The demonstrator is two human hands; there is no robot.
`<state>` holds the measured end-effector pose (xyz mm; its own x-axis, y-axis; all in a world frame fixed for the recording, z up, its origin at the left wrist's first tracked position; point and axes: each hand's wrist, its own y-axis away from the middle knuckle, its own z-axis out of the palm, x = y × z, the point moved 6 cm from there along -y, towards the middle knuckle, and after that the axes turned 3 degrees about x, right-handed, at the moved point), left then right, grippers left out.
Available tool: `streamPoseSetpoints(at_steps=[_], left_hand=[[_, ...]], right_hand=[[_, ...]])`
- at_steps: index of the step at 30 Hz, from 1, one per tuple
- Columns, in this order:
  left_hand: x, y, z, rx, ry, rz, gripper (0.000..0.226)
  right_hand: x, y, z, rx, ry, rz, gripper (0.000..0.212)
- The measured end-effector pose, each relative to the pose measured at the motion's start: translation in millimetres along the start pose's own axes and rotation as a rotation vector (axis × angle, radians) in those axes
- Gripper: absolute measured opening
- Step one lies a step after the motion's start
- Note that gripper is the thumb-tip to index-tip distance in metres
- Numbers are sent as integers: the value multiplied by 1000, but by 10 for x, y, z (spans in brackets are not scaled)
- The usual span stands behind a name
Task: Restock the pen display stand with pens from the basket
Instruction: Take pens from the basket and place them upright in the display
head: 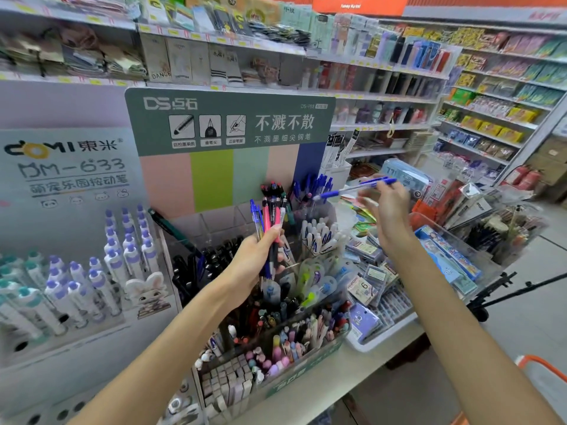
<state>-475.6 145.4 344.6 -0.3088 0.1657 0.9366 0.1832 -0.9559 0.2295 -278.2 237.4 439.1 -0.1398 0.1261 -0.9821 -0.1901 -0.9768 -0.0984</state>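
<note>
While both hands are working in front of the stand, the scene is reading as follows.

Left hand (256, 256): is gripping a bundle of pens (269, 228) upright, fingers curling round the barrels and thumb pressing across the front; the bundle is showing blue, pink and dark caps and is standing in front of the stand's middle compartments.

Right hand (388, 210): is pinching a single blue pen (356, 188) near its rear end between thumb and fingertips, remaining fingers lying loosely spread; motion blur is hiding the exact finger contact.

Single blue pen: is lying almost level, tip pointing left toward the rear right compartment, where other blue pens (310, 185) are already standing.

Pen display stand (230, 124): is sitting on the counter, green header and coloured stripes facing the camera, clear compartments below holding black pens (211, 259) at left and white-capped pens (319, 237) at right.

Basket (537, 366): is showing only an orange rim at the lower right edge; contents are not visible.

Neighbouring display (70, 167): is standing left of the stand, carrying purple-capped pens (122, 237).

White tray (383, 335): is sitting right of the stand, holding packaged stationery.
</note>
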Motion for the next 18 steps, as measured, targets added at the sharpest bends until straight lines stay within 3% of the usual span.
streamPoseSetpoints(at_steps=[3,7,12,18], left_hand=[[-10,6,14,-35,70,-31,26],[-12,23,16,-51,47,-40,27],[0,66,33,-80,0,-36,28],[3,127,43,-93,38,-36,26]], right_hand=[[-60,-253,-5,103,211,-174,15],[10,-387,304,-79,583,-258,18],[175,-496,501,-252,859,-244,20],[267,-567,539,-154,1062,-270,36]])
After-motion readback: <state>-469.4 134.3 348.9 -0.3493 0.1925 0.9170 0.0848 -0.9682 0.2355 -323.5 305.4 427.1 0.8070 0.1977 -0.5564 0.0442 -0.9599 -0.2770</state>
